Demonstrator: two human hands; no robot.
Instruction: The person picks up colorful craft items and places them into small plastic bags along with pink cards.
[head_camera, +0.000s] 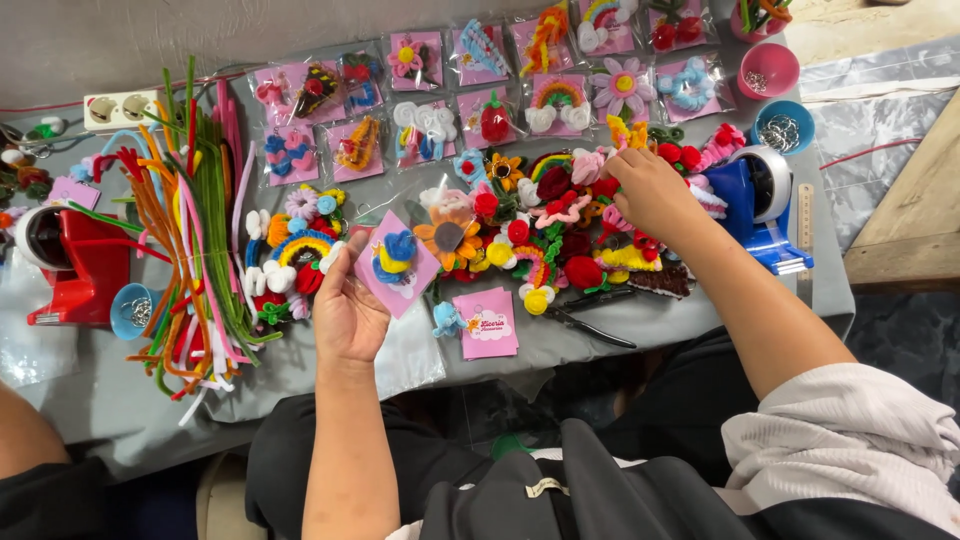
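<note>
**Handling notes: pink card and fuzzy charms**

Left hand is closed on a pink card, thumb at its left corner and fingers behind. The card is held tilted like a diamond, just above the table. A small blue-and-yellow fuzzy charm sits on its face.

Right hand reaches into the charm pile at mid-table. Its fingertips are buried among the pieces; I cannot tell whether they are pinched on one or apart.

Judgement on handling:
- Card: thin, very light, stiff enough to stay flat but likely to crease under a hard pinch. Best held by an edge or corner, as now, clear of the charm.
- Charms: look like twisted fuzzy wire; light, soft on the surface, springy, not slippery. Fuzz gives good grip. They may snag on neighbours when lifted from the pile, so take one by its body, not by a petal or loop.

Nearby: loose stems in a heap left of the card, bagged cards along the far side, pliers near the table's front edge.
</note>
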